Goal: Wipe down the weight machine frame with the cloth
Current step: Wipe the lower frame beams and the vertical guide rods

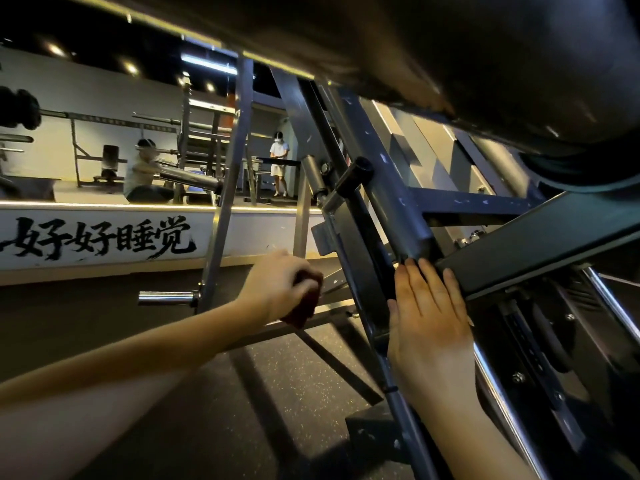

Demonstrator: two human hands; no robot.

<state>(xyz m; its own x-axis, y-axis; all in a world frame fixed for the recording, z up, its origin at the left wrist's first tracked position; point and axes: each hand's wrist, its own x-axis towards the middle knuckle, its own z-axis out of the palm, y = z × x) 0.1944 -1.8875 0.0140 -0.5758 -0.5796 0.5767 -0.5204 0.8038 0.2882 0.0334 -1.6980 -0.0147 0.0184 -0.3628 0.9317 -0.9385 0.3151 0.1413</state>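
**Q:** Grip, head view: left hand (277, 285)?
**A:** Curled tight round a bunched, dark red cloth (304, 306), low beside a pale slanted bar of the weight machine frame (398, 209).

**Q:** Right hand (429, 327)?
**A:** Fingers straight and flat, holding nothing. Fingertips touch a matte black rectangular beam (536, 244) where it meets a grey tube.

**Q:** Materials?
**A:** Frame: painted steel in square and round sections, paint chipped. Chrome peg (166, 298): round, polished, jutting left from an upright. Floor (207, 393): dark speckled rubber.

**Q:** Edges, room?
**A:** Open floor left of the hands, up to a white wall (242, 233) with black brush characters. Right side crowded with bars and bolts.
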